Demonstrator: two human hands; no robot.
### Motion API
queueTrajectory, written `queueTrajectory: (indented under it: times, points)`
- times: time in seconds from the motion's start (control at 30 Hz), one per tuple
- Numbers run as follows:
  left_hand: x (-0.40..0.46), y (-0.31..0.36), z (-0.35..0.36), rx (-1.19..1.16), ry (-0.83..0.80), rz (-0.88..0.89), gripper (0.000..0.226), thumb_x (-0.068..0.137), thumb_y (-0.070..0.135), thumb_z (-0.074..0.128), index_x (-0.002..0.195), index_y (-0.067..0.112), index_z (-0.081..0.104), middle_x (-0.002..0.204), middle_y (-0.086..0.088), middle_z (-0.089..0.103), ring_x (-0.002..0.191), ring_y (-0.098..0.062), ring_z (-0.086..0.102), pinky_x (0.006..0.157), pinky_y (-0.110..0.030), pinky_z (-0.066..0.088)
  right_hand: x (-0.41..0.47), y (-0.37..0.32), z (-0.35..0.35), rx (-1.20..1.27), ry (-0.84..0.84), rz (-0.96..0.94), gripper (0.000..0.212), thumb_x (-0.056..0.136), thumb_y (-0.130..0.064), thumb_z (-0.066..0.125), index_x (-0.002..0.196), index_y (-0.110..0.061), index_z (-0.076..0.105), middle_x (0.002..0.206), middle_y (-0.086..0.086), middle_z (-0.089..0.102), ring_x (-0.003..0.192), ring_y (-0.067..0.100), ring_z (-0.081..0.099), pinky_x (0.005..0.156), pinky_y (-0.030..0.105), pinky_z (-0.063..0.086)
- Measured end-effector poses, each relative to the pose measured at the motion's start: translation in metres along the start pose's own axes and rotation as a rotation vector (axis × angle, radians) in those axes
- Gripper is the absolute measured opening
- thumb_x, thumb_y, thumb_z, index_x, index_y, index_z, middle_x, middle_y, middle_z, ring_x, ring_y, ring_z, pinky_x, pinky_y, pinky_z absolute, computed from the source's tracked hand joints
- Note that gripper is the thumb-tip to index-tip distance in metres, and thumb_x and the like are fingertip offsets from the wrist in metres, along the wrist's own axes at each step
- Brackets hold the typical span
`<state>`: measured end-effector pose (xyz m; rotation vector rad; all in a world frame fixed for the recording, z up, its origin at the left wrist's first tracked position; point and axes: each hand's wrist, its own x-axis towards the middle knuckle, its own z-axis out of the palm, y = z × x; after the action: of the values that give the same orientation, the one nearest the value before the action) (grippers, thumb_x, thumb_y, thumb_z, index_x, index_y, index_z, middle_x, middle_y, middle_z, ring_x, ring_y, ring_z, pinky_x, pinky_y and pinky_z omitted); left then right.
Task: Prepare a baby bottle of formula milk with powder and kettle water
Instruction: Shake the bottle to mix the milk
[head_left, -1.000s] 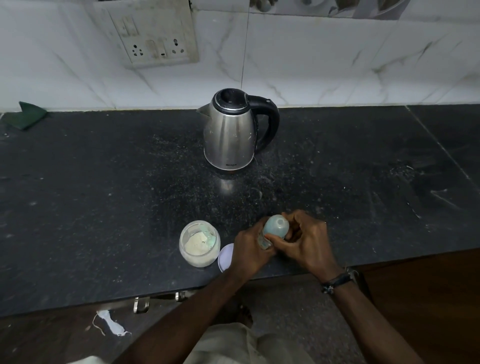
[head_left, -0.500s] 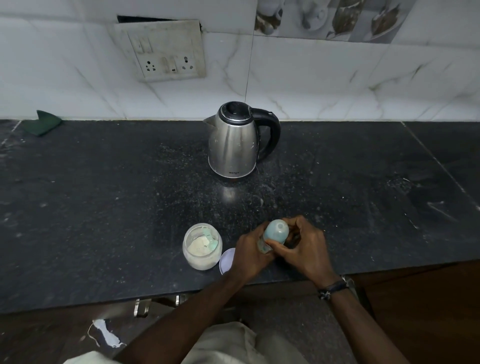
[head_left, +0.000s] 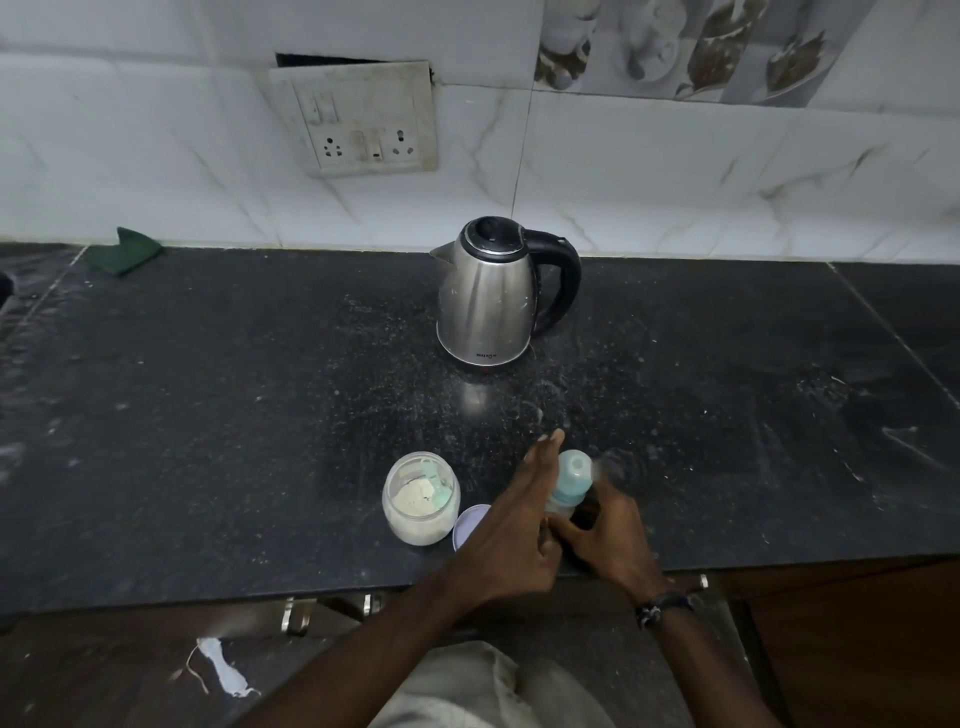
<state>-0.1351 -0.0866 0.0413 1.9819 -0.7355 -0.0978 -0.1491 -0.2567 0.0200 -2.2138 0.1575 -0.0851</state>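
A baby bottle (head_left: 570, 478) with a pale blue domed cap stands upright near the counter's front edge. My right hand (head_left: 605, 538) is wrapped around its lower body. My left hand (head_left: 519, 525) lies against the bottle's left side with fingers stretched straight, not gripping. An open glass jar of pale formula powder (head_left: 420, 500) with a green scoop inside stands just left of my hands. Its lilac lid (head_left: 469, 524) lies beside it, partly hidden by my left hand. The steel kettle (head_left: 491, 296) with a black handle stands shut farther back.
The black stone counter (head_left: 208, 415) is dusted with powder. A green cloth (head_left: 123, 250) lies at the back left by the tiled wall. A switch and socket plate (head_left: 363, 119) hangs above the kettle. The counter's front edge runs just below my wrists.
My left hand has let go of the bottle and straightened its fingers. My right hand has slid from the cap down to the bottle's body. The view has tilted upward.
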Motion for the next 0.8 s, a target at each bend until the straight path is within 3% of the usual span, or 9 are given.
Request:
queueTrajectory:
  times: [0.07, 0.17, 0.3, 0.37, 0.47, 0.53, 0.63, 0.7, 0.8]
  points:
    - [0.007, 0.015, -0.016, -0.024, 0.050, 0.067, 0.093, 0.084, -0.007, 0.059, 0.161, 0.009, 0.010, 0.171, 0.002, 0.010, 0.157, -0.012, 0.006, 0.126, -0.027, 0.014, 0.001, 0.001, 0.003, 0.015, -0.004, 0.029, 0.053, 0.072, -0.028, 0.085, 0.119, -0.018, 0.063, 0.103, -0.014, 0.069, 0.098, 0.004, 0.067, 0.079, 0.018, 0.054]
    - [0.020, 0.029, -0.042, -0.032, 0.248, 0.161, 0.076, 0.092, 0.003, 0.068, 0.155, -0.004, 0.027, 0.165, -0.012, 0.028, 0.156, -0.025, 0.019, 0.126, -0.040, 0.022, 0.005, -0.003, 0.004, 0.014, 0.001, 0.052, 0.045, 0.074, -0.027, 0.084, 0.113, -0.023, 0.062, 0.092, -0.021, 0.066, 0.088, -0.004, 0.066, 0.070, 0.009, 0.048]
    - [0.031, 0.024, -0.090, 0.087, 0.590, 0.235, 0.057, 0.094, 0.010, 0.067, 0.142, -0.012, 0.044, 0.152, -0.022, 0.046, 0.148, -0.037, 0.037, 0.119, -0.061, 0.030, 0.015, -0.009, -0.004, 0.069, -0.024, 0.103, 0.040, 0.072, -0.015, 0.086, 0.105, -0.020, 0.064, 0.099, -0.008, 0.071, 0.084, 0.002, 0.068, 0.071, 0.014, 0.053]
    - [0.031, 0.010, -0.116, 0.120, 0.748, 0.193, 0.048, 0.097, 0.012, 0.060, 0.139, -0.011, 0.050, 0.148, -0.018, 0.050, 0.144, -0.035, 0.044, 0.118, -0.060, 0.034, 0.018, -0.014, -0.011, -0.033, -0.023, -0.009, 0.029, 0.073, -0.016, 0.081, 0.099, -0.010, 0.068, 0.103, 0.010, 0.075, 0.085, 0.012, 0.073, 0.070, 0.022, 0.058]
    - [0.022, -0.031, -0.145, 0.134, 0.895, 0.017, 0.040, 0.100, 0.011, 0.058, 0.136, -0.005, 0.057, 0.139, -0.013, 0.058, 0.136, -0.029, 0.054, 0.115, -0.055, 0.041, 0.024, -0.022, -0.022, 0.180, 0.069, 0.094, 0.053, 0.061, -0.037, 0.087, 0.100, -0.006, 0.070, 0.100, 0.007, 0.076, 0.090, 0.018, 0.073, 0.078, 0.035, 0.061]
    - [0.008, -0.068, -0.154, 0.199, 0.850, -0.158, 0.040, 0.100, 0.016, 0.056, 0.135, -0.004, 0.059, 0.137, -0.015, 0.060, 0.134, -0.030, 0.054, 0.115, -0.054, 0.041, 0.031, -0.031, -0.025, 0.313, 0.079, 0.255, 0.046, 0.065, -0.030, 0.089, 0.103, -0.014, 0.068, 0.100, -0.006, 0.072, 0.088, 0.009, 0.071, 0.078, 0.028, 0.058]
    - [-0.017, -0.122, -0.148, 0.301, 0.626, -0.425, 0.040, 0.102, 0.016, 0.055, 0.136, -0.004, 0.055, 0.140, -0.028, 0.056, 0.136, -0.042, 0.049, 0.117, -0.053, 0.035, 0.037, -0.033, -0.027, 0.245, 0.065, 0.192, 0.023, 0.074, -0.012, 0.083, 0.091, -0.017, 0.070, 0.096, 0.003, 0.075, 0.085, 0.010, 0.072, 0.071, 0.026, 0.060]
    - [-0.034, -0.149, -0.136, 0.370, 0.473, -0.496, 0.035, 0.103, 0.014, 0.054, 0.134, -0.002, 0.053, 0.140, -0.029, 0.054, 0.136, -0.046, 0.046, 0.118, -0.055, 0.033, 0.043, -0.040, -0.030, 0.294, 0.115, 0.213, 0.027, 0.072, -0.016, 0.086, 0.093, -0.018, 0.070, 0.093, -0.003, 0.075, 0.085, 0.010, 0.072, 0.073, 0.029, 0.060]
    - [-0.050, -0.171, -0.122, 0.477, 0.318, -0.535, 0.045, 0.104, 0.027, 0.048, 0.139, -0.002, 0.049, 0.150, -0.027, 0.045, 0.143, -0.043, 0.038, 0.123, -0.052, 0.024, 0.047, -0.044, -0.028, 0.394, 0.045, 0.288, 0.034, 0.069, -0.011, 0.087, 0.099, -0.015, 0.069, 0.098, 0.002, 0.075, 0.078, 0.003, 0.072, 0.067, 0.020, 0.056]
